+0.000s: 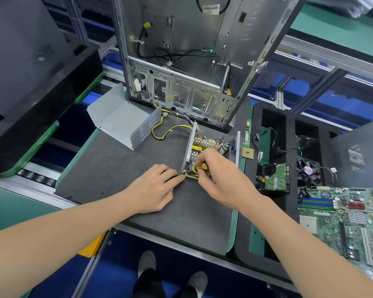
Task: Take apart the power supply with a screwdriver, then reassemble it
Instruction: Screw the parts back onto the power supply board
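From the head camera, looking down over the bench, both bare forearms reached in from the lower corners and met near the middle of the dark mat (116, 168). The power supply (205, 147) sat there with its cover off, its circuit board and heat sinks exposed, just in front of the upright computer case (181, 61). Yellow and black wires (166, 130) ran from the power supply back toward the case. Its grey metal cover (121, 119) lay apart to the left, on the far edge of the mat.

The left hand (153, 188) lay palm down on the mat. Its fingers (177, 178) stretched forward almost straight, and their tips touched the near left corner of the power supply. The thumb was tucked out of sight beneath them.

The right hand (220, 175) came in from the other side with the wrist raised and the knuckles arched over the board. Its fingers were curled round the yellow-and-black handle of the screwdriver (199, 167), which pointed down into the near end of the power supply. The tip was hidden, so I could not tell what it met.

To the right, a black tray (267, 117) held a hard drive (275, 179) and a fan (308, 171), and a green motherboard (342, 222) lay at its near right.
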`<state>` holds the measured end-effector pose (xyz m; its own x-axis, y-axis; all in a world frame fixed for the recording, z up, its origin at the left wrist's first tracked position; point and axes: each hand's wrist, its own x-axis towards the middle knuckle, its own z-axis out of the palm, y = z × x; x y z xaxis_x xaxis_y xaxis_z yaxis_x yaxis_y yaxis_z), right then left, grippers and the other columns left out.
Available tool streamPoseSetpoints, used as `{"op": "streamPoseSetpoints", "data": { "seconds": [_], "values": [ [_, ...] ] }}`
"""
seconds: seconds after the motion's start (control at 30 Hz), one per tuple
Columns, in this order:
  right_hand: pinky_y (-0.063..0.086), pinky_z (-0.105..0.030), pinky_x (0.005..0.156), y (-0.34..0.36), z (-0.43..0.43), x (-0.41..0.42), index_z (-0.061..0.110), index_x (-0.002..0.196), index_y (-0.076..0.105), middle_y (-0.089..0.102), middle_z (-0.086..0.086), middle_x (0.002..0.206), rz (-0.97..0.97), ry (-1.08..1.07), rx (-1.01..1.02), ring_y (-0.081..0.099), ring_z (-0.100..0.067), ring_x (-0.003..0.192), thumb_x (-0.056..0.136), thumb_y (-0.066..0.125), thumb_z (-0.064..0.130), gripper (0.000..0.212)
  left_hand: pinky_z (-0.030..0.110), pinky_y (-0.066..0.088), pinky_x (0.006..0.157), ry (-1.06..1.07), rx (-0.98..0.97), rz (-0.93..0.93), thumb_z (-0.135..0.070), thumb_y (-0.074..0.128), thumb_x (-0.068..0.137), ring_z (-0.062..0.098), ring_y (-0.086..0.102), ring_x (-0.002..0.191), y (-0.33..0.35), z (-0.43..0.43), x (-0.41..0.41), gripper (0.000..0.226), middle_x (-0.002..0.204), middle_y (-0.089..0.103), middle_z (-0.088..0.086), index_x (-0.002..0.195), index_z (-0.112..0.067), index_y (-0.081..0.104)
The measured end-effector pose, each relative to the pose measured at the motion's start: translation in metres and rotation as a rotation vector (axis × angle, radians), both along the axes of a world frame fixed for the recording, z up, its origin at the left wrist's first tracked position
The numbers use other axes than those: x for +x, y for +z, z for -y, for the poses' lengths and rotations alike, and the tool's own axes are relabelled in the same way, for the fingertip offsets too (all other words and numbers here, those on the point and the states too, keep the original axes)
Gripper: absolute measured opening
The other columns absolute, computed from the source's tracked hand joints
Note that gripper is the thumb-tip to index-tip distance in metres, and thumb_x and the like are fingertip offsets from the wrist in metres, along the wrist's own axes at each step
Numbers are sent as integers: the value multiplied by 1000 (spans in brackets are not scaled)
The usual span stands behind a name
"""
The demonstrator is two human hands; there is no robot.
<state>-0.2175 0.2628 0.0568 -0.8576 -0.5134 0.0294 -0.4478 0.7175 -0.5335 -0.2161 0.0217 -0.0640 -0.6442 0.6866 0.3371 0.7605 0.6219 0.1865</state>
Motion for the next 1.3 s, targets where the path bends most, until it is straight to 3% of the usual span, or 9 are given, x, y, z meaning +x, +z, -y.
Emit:
{"op": "streamPoseSetpoints", "data": {
  "seconds": [0.5, 0.73, 0.83, 0.9, 0.97, 1.0, 1.13, 1.3],
  "values": [
    [53, -46, 72, 2, -2, 1, 32, 106, 43, 48, 18, 100, 7, -3, 4, 53, -14, 82, 101, 52, 19, 16, 45, 50, 87, 6, -21, 3, -23, 51, 97, 30, 58, 99, -3, 0, -2, 43, 116, 64, 7, 137, -10, 61],
    [50, -41, 70, 6, 2, 4, 23, 111, 46, 50, 11, 106, -23, 61, 84, 53, -19, 79, 103, 52, 18, 11, 45, 50, 86, 2, -34, 2, -23, 52, 96, 30, 57, 98, -3, -1, -1, 45, 116, 63, 7, 138, -9, 60],
    [52, -44, 69, 9, 7, 2, 19, 111, 48, 57, 4, 108, -59, 75, 146, 59, -28, 80, 107, 52, 26, 9, 44, 50, 87, 7, -41, 7, -25, 52, 96, 30, 57, 99, -3, -1, -2, 45, 117, 63, 6, 138, -10, 60],
    [50, -42, 62, 10, 11, 1, 15, 105, 51, 60, 0, 90, -130, 26, 212, 62, -34, 76, 107, 54, 38, 23, 44, 50, 87, 7, -48, 10, -25, 51, 96, 29, 57, 99, -2, -1, -1, 45, 117, 64, 6, 138, -10, 60],
    [37, -36, 53, 11, 14, 0, 14, 92, 49, 46, 6, 64, -199, -62, 236, 61, -38, 68, 105, 59, 44, 35, 44, 50, 87, 9, -53, 12, -25, 51, 97, 29, 57, 99, -1, -1, -1, 44, 116, 63, 6, 138, -10, 60],
    [34, -35, 53, 11, 15, 0, 16, 88, 46, 40, 8, 61, -216, -86, 241, 60, -38, 65, 105, 59, 46, 37, 44, 50, 87, 10, -54, 11, -26, 50, 97, 29, 57, 98, -1, -2, -1, 44, 115, 63, 5, 138, -11, 59],
    [48, -41, 58, 17, 15, -7, 22, 97, 42, 54, 7, 77, -55, -5, 154, 55, -31, 72, 102, 53, 37, 20, 44, 50, 85, 16, -52, 16, -25, 50, 97, 29, 56, 97, -1, -2, 0, 44, 114, 62, 5, 137, -10, 60],
    [30, -37, 53, 17, 23, -11, 17, 91, 35, 37, 2, 58, -97, -151, 318, 42, -37, 61, 106, 51, 48, 37, 43, 49, 85, 18, -45, 12, -24, 50, 96, 29, 56, 95, -2, -2, -1, 44, 113, 62, 5, 136, -11, 60]
  ]
}}
